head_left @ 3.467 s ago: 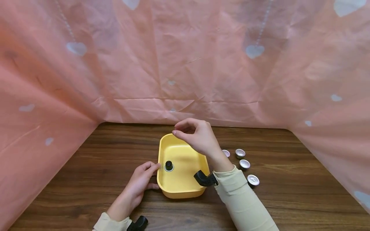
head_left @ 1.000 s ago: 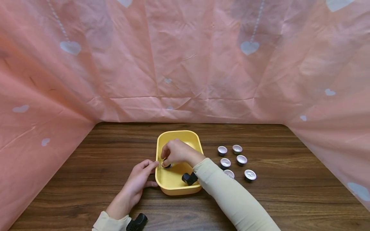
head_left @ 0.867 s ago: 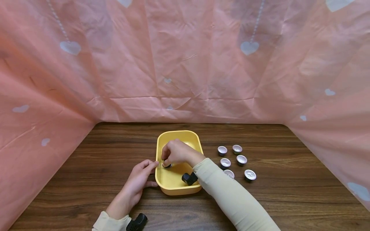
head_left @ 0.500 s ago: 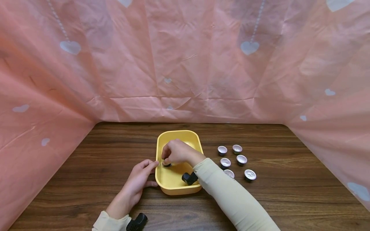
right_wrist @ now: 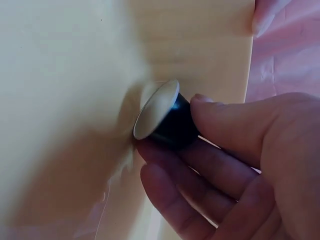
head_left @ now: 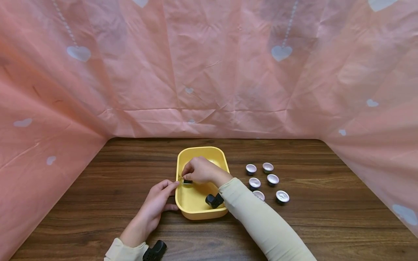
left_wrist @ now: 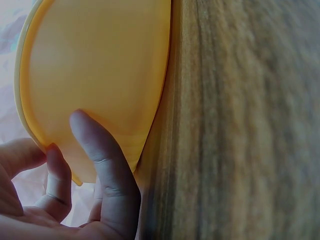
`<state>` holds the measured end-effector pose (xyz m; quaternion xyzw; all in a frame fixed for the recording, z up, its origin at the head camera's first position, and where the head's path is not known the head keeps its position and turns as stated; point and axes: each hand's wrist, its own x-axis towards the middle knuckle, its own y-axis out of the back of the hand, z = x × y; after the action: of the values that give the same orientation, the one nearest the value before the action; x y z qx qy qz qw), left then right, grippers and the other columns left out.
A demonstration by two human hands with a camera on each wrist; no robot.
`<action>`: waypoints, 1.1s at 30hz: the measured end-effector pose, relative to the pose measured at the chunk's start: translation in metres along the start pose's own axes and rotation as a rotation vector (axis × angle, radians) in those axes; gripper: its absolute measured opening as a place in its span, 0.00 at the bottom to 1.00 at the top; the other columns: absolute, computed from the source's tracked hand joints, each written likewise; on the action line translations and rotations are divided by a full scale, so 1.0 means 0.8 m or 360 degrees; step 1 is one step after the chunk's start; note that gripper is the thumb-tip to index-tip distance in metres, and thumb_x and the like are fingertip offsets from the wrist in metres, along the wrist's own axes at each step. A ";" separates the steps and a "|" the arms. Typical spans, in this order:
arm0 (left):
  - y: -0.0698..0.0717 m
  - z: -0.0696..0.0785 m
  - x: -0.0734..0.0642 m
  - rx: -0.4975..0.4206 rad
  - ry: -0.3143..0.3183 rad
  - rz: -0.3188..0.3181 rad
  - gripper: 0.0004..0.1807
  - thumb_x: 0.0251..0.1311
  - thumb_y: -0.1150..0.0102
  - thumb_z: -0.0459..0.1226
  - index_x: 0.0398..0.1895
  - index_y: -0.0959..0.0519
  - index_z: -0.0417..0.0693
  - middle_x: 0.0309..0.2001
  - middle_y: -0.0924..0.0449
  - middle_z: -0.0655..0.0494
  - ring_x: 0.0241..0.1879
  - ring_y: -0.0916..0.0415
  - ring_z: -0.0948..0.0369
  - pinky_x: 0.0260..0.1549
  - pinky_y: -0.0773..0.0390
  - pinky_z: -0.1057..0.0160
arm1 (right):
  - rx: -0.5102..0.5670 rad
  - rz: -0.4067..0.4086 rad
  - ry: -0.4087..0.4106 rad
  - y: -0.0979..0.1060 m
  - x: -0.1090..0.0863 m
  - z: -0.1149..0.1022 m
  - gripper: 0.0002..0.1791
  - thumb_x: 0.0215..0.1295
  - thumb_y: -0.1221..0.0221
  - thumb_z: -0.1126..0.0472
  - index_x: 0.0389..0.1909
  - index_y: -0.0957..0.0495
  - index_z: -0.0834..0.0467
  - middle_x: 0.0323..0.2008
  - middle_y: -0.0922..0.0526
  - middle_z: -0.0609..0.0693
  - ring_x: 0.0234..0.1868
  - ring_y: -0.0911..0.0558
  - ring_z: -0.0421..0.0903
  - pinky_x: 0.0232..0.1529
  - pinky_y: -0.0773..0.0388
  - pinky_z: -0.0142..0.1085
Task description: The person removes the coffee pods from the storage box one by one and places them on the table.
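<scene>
A yellow rectangular container (head_left: 202, 216) with rounded corners stands on the wooden table. At its left side, my left hand (head_left: 159, 201) pinches the rim; in the left wrist view a finger (left_wrist: 102, 155) lies along the outer wall. Inside the container, my right hand (head_left: 203, 170) holds a dark coffee capsule (head_left: 187, 182) between thumb and fingers. The right wrist view shows this coffee capsule (right_wrist: 175, 122) tilted, its pale lid facing the container's floor and its narrow end toward my palm. In the head view, my right hand covers part of the capsule.
Several more coffee capsules with silvery lids, among them one front capsule (head_left: 282, 197) and one back capsule (head_left: 268, 167), stand right of the container. My right sleeve (head_left: 258, 217) partly covers another capsule (head_left: 259, 195). A pink curtain (head_left: 209, 72) encloses the table's back and sides.
My right hand has come down from above the container and taken hold of the coffee capsule that stood lid down inside. In the last second the capsule has risen slightly. My left hand stays at the rim.
</scene>
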<state>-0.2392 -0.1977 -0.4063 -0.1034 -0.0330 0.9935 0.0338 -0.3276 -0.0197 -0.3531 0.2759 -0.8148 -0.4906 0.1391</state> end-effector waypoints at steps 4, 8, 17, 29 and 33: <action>0.000 0.001 0.000 0.0001 0.0011 0.0007 0.13 0.78 0.42 0.41 0.35 0.21 0.43 0.42 0.18 0.53 0.41 0.19 0.60 0.28 0.12 0.64 | -0.0047 0.0022 -0.0014 0.000 0.000 0.002 0.08 0.75 0.35 0.61 0.44 0.07 0.55 0.40 0.07 0.45 0.41 0.18 0.39 0.49 0.17 0.29; 0.000 0.002 0.000 0.0005 0.0022 0.0020 0.13 0.79 0.43 0.40 0.35 0.22 0.42 0.43 0.19 0.52 0.42 0.20 0.59 0.29 0.12 0.64 | -0.0070 0.0046 -0.0066 -0.001 0.000 0.003 0.10 0.77 0.39 0.63 0.45 0.08 0.56 0.41 0.08 0.47 0.42 0.19 0.42 0.48 0.18 0.33; 0.000 0.002 0.000 0.0006 0.0027 0.0018 0.14 0.79 0.43 0.41 0.35 0.21 0.41 0.43 0.19 0.51 0.42 0.20 0.59 0.29 0.12 0.64 | -0.0039 0.0074 -0.0107 -0.001 -0.001 0.004 0.12 0.76 0.36 0.54 0.50 0.10 0.55 0.46 0.08 0.48 0.51 0.14 0.46 0.56 0.15 0.39; 0.000 0.002 0.000 0.0011 0.0030 0.0021 0.13 0.78 0.43 0.40 0.35 0.22 0.41 0.46 0.19 0.50 0.43 0.19 0.59 0.30 0.12 0.64 | -0.0018 -0.0043 -0.0010 -0.001 -0.002 0.005 0.29 0.46 0.24 0.67 0.55 0.11 0.55 0.45 0.09 0.48 0.44 0.17 0.42 0.47 0.17 0.32; 0.000 0.002 0.001 0.0018 0.0023 0.0026 0.14 0.78 0.43 0.40 0.34 0.22 0.41 0.46 0.19 0.50 0.44 0.19 0.59 0.30 0.12 0.64 | -0.0018 -0.0058 0.0002 0.000 -0.002 0.006 0.30 0.44 0.26 0.70 0.54 0.11 0.56 0.42 0.09 0.46 0.40 0.19 0.41 0.41 0.20 0.29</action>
<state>-0.2401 -0.1977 -0.4049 -0.1105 -0.0261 0.9932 0.0266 -0.3289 -0.0152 -0.3557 0.2902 -0.8068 -0.4974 0.1323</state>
